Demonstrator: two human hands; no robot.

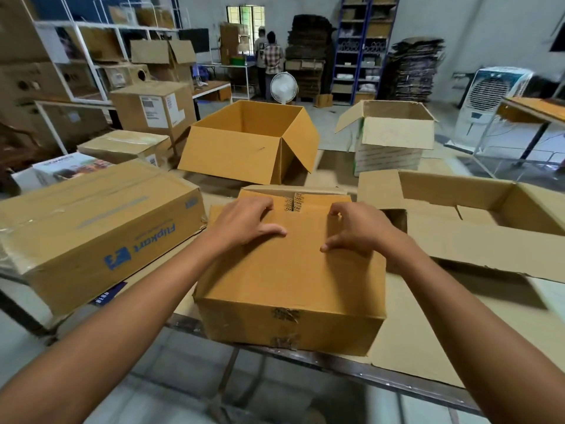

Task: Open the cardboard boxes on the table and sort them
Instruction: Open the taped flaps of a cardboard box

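Several cardboard boxes stand on the desk [477, 310]. At 9 o'clock lies a long brown cardboard box with blue Flipkart print [101, 228], its top closed with clear tape. The left grip [244, 223], a bare hand, curls its fingers over the far edge of the near top flap of the small brown cardboard box [290, 270]; its thumb lies flat on the flap. At 12 o'clock, behind the hands, a large open brown cardboard box [250, 142] stands with its flaps spread out. The small brown cardboard box sits in the centre, at the near edge of the desk, with its top seam a little parted. The right grip [357, 231] holds the same flap edge in the same manner. At 1 o'clock stands an open cardboard box with white sides [394, 133], and at 3 o'clock a wide low open cardboard box [477, 215].
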